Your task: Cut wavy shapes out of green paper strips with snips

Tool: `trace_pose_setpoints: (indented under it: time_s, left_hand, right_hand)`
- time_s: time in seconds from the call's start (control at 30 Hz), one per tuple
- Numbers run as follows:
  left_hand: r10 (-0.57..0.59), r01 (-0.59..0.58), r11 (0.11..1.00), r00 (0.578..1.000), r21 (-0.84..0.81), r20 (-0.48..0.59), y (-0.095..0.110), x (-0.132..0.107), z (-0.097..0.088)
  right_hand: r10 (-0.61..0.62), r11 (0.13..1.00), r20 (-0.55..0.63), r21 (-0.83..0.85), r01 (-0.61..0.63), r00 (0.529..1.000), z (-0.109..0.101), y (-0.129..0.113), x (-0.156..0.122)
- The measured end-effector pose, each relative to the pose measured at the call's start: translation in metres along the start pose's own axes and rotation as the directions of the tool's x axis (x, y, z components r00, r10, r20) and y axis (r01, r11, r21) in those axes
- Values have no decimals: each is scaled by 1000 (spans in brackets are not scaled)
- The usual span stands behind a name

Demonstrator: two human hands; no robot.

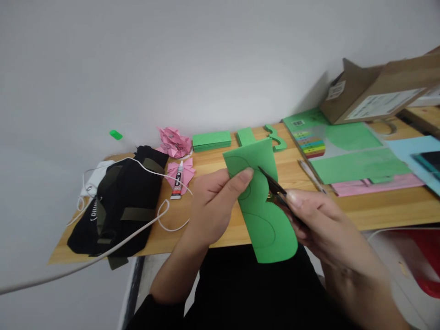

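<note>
A sheet of green paper (263,229) with curved pencil lines drawn on it is held up in front of me. Its right edge is cut into rounded lobes. My left hand (216,201) is closed on the sheet's left side, thumb on top. In my right hand (319,220) are black scissors (275,185), their blades at the notch near the upper part of the sheet. The fingers behind the handles are partly hidden.
On the wooden table (220,229) lie a black bag (134,206), a white cable, pink folded paper (174,142), a glue tube (178,181), green paper stacks (211,140), green cut-outs (275,137), a pen (311,175) and paper packs (357,165). A cardboard box (381,87) stands back right.
</note>
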State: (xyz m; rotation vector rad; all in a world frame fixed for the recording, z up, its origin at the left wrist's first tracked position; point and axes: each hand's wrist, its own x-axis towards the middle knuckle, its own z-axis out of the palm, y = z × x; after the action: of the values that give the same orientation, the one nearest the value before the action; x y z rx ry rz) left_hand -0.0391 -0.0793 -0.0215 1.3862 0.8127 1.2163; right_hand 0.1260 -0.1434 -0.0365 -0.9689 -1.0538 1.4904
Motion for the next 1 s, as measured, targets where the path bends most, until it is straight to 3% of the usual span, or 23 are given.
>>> trace_pose_setpoints:
  time_s: [0.27, 0.63, 1.0]
  left_hand:
    - [-54, 54, 999, 998, -2, 31, 2, 2, -2]
    - [-68, 55, 995, 986, 85, 155, 18, 6, -5]
    - [-104, 59, 975, 973, 215, 206, 30, 11, -13]
  right_hand:
    - [-27, 999, 33, -29, 28, 999, -3, 0, 3]
    - [-65, 983, 41, -169, 71, 997, -10, -4, -2]
    - [-62, 961, 77, -264, 80, 995, -15, -12, -3]
